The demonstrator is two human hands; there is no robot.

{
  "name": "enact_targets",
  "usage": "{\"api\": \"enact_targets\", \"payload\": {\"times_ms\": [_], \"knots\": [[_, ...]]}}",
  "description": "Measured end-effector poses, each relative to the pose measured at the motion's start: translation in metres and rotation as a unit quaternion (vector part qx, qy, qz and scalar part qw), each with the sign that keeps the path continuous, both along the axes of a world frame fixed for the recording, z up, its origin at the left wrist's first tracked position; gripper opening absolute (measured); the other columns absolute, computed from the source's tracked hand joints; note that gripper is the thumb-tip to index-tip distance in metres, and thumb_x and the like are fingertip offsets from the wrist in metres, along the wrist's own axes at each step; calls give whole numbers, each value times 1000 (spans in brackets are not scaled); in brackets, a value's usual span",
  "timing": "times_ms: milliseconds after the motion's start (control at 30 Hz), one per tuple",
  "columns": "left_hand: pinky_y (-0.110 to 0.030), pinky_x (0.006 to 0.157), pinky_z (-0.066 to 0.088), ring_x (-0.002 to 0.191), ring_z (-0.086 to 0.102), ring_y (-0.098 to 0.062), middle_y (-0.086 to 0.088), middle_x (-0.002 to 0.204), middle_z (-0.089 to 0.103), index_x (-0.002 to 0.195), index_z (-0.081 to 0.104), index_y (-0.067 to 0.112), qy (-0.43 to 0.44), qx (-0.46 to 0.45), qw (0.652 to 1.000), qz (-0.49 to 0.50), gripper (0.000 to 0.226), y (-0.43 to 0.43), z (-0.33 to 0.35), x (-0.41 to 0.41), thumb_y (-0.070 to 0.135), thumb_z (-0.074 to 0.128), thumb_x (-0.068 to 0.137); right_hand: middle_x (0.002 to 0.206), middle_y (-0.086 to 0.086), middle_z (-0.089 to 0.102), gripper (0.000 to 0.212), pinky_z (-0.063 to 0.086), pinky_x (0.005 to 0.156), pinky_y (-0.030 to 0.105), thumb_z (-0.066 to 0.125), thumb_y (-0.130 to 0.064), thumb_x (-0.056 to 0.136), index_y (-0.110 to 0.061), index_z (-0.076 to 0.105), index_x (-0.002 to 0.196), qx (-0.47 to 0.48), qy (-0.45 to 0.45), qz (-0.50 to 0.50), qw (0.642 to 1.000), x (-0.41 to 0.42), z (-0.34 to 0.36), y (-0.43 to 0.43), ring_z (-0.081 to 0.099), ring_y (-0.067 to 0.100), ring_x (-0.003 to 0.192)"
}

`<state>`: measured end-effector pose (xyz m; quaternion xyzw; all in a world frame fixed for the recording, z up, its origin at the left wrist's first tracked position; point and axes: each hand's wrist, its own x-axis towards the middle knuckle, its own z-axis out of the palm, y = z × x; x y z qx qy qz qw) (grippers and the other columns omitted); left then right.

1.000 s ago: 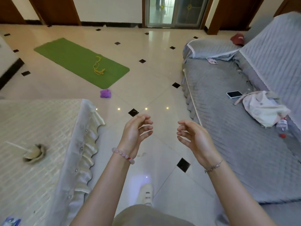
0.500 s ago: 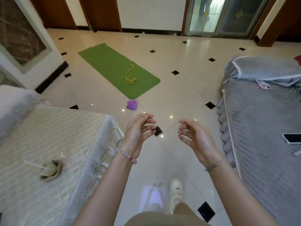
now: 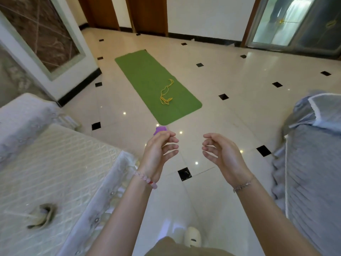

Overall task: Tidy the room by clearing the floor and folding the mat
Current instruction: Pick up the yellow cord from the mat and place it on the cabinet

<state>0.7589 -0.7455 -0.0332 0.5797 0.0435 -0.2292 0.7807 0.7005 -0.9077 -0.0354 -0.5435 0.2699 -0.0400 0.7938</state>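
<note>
Floor [image 3: 230, 111]: glossy cream tiles with small black diamond insets at the corners and pinpoint bright reflections.
Wall [image 3: 203, 15]: white, at the far end, with black skirting [image 3: 203, 38] along its foot.
Wooden panels [image 3: 147, 15]: brown, upper left of the far wall.
Glass door [image 3: 295, 21]: metal-framed, upper right, daylight behind it.
Marble panel [image 3: 42, 34]: brown, in a white frame, left.
Seat [image 3: 55, 172]: cream quilted cover with lace edging, lower left.
Sofa [image 3: 313, 182]: grey quilted cover, right edge.

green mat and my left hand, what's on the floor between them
A small purple object on the tiles, just off the near end of the mat, partly hidden behind the left hand; head view.
</note>
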Motion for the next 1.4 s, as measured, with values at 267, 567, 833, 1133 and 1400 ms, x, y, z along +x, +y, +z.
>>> {"api": "enact_targets", "payload": {"times_ms": [267, 567, 833, 1133, 1400], "knots": [[-22, 63, 50, 63, 57, -11, 1, 73, 60, 82, 60, 15, 7, -6, 1000, 27, 18, -37, -5, 93, 15, 46, 94, 74, 2, 58, 19, 49, 84, 33, 46, -15, 94, -12, 64, 88, -3, -1, 21, 1000, 104, -2, -49, 58, 14, 70], [-19, 57, 51, 58, 57, -9, 4, 65, 61, 82, 59, 13, 31, 0, 998, 48, 21, -62, -22, 239, 12, 43, 95, 70, -1, 60, 19, 49, 81, 32, 47, -16, 93, -13, 65, 87, -13, 24, 18, 999, 241, -13, -73, 59, 15, 73], [-23, 62, 49, 55, 58, -8, 3, 66, 61, 82, 60, 13, 47, 19, 999, 20, 21, -83, -24, 364, 12, 43, 96, 71, 0, 61, 17, 49, 79, 32, 48, -16, 93, -10, 64, 93, -4, 28, -37, 999, 352, -12, -101, 59, 15, 72], [-24, 63, 49, 55, 58, -7, 6, 61, 62, 84, 58, 13, 62, 15, 998, -3, 21, -129, -39, 472, 11, 41, 96, 73, 1, 60, 17, 49, 77, 30, 48, -16, 93, -11, 64, 92, 0, 43, -45, 998, 461, -27, -146, 59, 15, 73], [-26, 66, 49, 55, 59, -6, 3, 65, 62, 84, 58, 13, 76, 35, 996, 39, 21, -191, -58, 593, 11, 42, 96, 73, 1, 60, 15, 49, 75, 29, 50, -16, 93, -13, 64, 90, 2, 62, -8, 998, 596, -47, -219, 58, 15, 71]]}}
